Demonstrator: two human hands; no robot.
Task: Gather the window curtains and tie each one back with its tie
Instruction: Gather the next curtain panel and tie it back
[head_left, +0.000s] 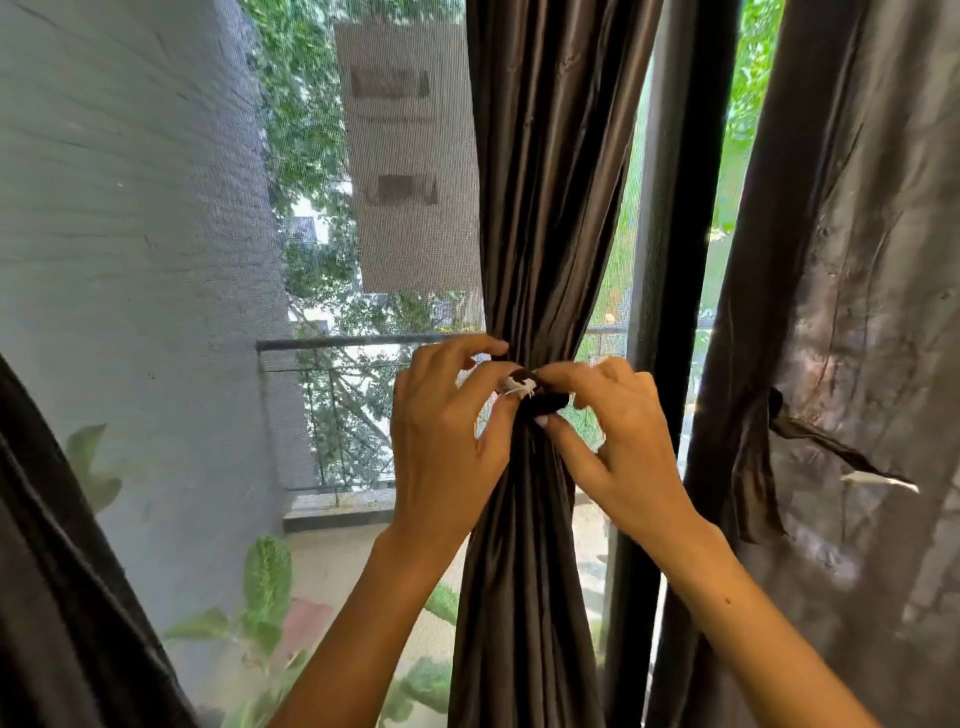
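Middle curtain (540, 208) is gathered into a narrow bunch before the window frame (675, 260). Left hand (441, 426) and right hand (618, 436) both pinch the dark tie (540, 397) wrapped at its waist, fingers curled. Right curtain (857, 312) hangs loose, its own tie (831, 447) dangling.

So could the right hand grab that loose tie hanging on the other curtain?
Probably yes, once it lets go. The right hand is pinching the tie round the middle curtain. The loose tie hangs just to its right, with nothing in between.
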